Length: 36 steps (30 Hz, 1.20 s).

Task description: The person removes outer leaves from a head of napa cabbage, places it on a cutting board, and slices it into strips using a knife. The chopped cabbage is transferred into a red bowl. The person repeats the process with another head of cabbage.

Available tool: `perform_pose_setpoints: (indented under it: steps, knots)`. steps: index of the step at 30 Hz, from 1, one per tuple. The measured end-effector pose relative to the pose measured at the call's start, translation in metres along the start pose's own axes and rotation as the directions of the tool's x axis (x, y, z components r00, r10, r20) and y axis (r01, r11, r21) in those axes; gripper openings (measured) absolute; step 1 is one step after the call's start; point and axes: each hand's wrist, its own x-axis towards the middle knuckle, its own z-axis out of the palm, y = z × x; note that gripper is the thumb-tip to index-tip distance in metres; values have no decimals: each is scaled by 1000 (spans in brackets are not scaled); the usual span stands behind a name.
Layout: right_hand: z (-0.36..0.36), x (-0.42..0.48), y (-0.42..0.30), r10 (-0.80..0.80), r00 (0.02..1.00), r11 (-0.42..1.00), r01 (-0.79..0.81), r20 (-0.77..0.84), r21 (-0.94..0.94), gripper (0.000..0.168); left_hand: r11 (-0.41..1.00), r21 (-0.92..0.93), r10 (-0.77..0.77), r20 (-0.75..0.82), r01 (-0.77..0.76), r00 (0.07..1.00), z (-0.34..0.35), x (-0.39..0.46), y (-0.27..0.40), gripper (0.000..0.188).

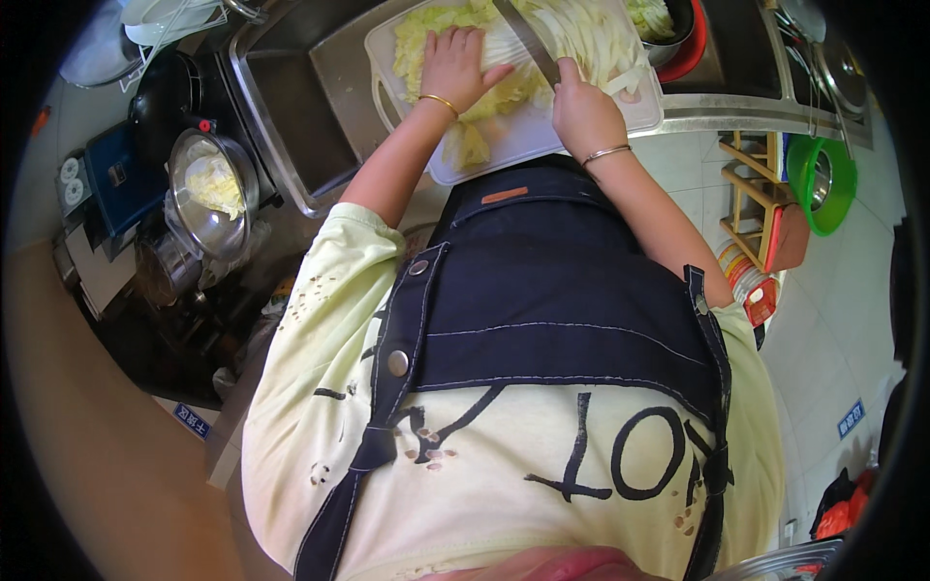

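A white plastic cutting board (523, 138) lies across the edge of a steel sink, covered with napa cabbage (508, 51), much of it cut into strips at the right. My left hand (454, 69) rests on the cabbage with its fingers extended, pressing the leaves. In my right hand (590, 116) is the handle of a kitchen knife (529, 40); its blade stands in the cabbage, between the larger piece and the strips. A loose yellowish leaf piece (466, 145) lies on the board near my left wrist.
At the left is a steel sink basin (290, 109). A steel bowl with cabbage leaves (247, 171) stands beyond it. Behind the board at right, a pot with cabbage (672, 43) sits by a red basin (694, 54). A wooden rack (755, 196) and a green basin (835, 210) are lower right.
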Motion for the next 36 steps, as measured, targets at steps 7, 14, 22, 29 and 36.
perform_pose_setpoints:
  steps: [7, 14, 22, 29, 36]
  knots:
    - [-2, 4, -22, 36, 999, 996, -35, 4, -77, 18, 995, -44, 84, -82, -88, 993, 13, 1, -8, 63]
    - [3, 23, -28, 71, 995, 992, -64, 67, -110, 18, 991, -100, 85, -61, -91, 995, 12, 2, -9, 60]
    - [45, 43, -25, 193, 972, 973, -172, 132, -156, 21, 977, -179, 108, -59, -117, 992, 10, -3, -10, 57]
    - [45, 61, 18, 122, 992, 990, -124, 38, 65, 25, 972, -215, 81, -67, -94, 994, 12, 2, -14, 58]
    - [1, 15, -19, 87, 986, 996, -81, -141, 48, 23, 894, -436, 26, -170, -99, 985, -19, 5, -19, 41]
